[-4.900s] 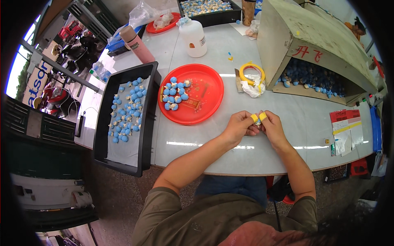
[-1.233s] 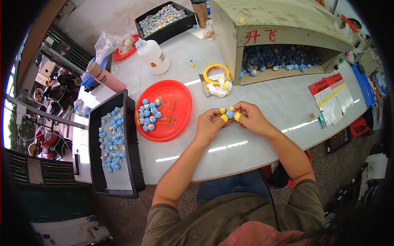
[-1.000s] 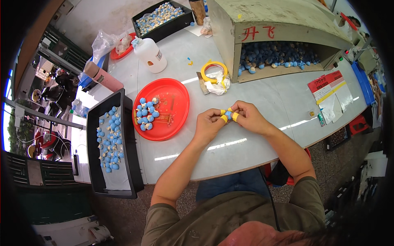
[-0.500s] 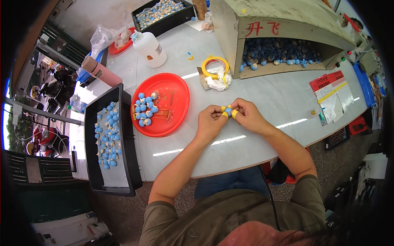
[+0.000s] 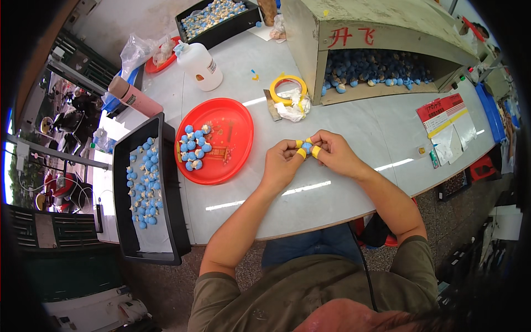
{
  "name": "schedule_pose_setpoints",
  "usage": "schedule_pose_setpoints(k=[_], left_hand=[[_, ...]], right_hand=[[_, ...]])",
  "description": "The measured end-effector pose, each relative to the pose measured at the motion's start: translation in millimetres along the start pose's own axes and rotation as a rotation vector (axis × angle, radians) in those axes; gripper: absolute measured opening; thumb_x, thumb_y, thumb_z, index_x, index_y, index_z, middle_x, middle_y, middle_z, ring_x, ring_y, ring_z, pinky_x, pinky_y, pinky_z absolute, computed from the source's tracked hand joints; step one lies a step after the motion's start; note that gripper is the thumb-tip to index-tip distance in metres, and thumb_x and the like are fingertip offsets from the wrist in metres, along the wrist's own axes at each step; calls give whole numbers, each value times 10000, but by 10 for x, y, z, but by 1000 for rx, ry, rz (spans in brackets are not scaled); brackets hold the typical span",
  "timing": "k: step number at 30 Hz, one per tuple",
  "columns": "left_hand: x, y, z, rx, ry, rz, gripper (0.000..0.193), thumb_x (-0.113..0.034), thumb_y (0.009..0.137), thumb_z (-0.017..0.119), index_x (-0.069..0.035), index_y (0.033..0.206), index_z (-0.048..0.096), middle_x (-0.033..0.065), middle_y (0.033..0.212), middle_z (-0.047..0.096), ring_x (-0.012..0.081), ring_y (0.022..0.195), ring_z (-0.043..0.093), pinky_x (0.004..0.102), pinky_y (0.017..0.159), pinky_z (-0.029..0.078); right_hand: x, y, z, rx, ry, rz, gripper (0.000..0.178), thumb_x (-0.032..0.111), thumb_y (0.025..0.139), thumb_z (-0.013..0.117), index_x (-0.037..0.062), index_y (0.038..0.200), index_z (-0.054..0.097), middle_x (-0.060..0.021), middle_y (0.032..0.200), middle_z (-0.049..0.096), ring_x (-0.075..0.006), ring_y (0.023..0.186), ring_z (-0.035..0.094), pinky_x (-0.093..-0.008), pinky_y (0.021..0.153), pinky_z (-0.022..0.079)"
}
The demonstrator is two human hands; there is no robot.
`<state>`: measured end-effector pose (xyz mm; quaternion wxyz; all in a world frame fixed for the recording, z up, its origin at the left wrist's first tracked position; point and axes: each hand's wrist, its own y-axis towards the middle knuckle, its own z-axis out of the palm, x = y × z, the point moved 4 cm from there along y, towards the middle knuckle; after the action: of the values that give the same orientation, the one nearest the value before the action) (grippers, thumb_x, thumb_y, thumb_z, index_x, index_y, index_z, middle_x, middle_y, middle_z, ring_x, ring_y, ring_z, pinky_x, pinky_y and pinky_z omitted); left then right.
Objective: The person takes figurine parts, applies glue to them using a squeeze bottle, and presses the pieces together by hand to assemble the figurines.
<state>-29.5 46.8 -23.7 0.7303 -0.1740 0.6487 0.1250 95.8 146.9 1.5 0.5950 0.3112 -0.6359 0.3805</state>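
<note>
My left hand [image 5: 281,164] and my right hand [image 5: 337,156] meet above the middle of the grey table. Between their fingertips, which are wrapped in yellow tape, both pinch a small blue ball [image 5: 307,148]. The fingers hide much of it. To the left, a round red plate [image 5: 237,155] carries a cluster of blue balls [image 5: 192,145] with cream-coloured bits on them. Farther left, a long black tray [image 5: 178,227] contains more blue balls [image 5: 148,182] scattered on a pale sheet.
Beyond my hands lie a yellow tape roll [image 5: 273,83] and crumpled white tissue [image 5: 293,112]. A metal box [image 5: 307,61] holding many blue balls stands at the back right. A white bottle [image 5: 200,66], pink flask [image 5: 141,100] and another black tray [image 5: 221,33] are behind the plate.
Both hands stay at nearly the same spot, still pinching the blue ball. The fingers have shifted slightly around it, and more of its blue surface shows.
</note>
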Motion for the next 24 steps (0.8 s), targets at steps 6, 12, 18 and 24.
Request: schedule_pose_setpoints(k=[6, 12, 18, 24], left_hand=[[-59, -17, 7, 36, 18, -48, 219, 8, 920, 551, 104, 1116, 534, 157, 1033, 650, 196, 952, 673, 276, 840, 556], [-222, -93, 72, 78, 77, -108, 250, -15, 933, 512, 71, 1165, 480, 148, 1064, 636, 206, 977, 668, 285, 826, 550], [-185, -77, 51, 48, -69, -133, 247, 17, 913, 508, 103, 1145, 507, 174, 1056, 639, 211, 931, 684, 273, 813, 563], [-111, -48, 33, 70, -51, -105, 198, 40, 899, 525, 108, 1083, 552, 167, 1019, 651, 195, 877, 689, 271, 777, 577]], right_hand=[[0, 12, -5, 16, -23, -14, 176, -15, 879, 550, -29, 1053, 571, -23, 808, 613, -33, 635, 520, -205, 541, 413], [-4, 4, -15, 12, -47, -57, 173, -12, 891, 551, -25, 1062, 568, -24, 826, 616, -30, 662, 525, -203, 565, 419], [61, -8, 0, 43, -61, -43, 166, -11, 899, 549, -25, 1064, 568, -35, 846, 626, -51, 730, 572, -205, 654, 467], [36, 4, -17, 79, -81, -73, 147, -19, 896, 542, -27, 1040, 567, -43, 849, 634, -52, 745, 586, -199, 669, 471]])
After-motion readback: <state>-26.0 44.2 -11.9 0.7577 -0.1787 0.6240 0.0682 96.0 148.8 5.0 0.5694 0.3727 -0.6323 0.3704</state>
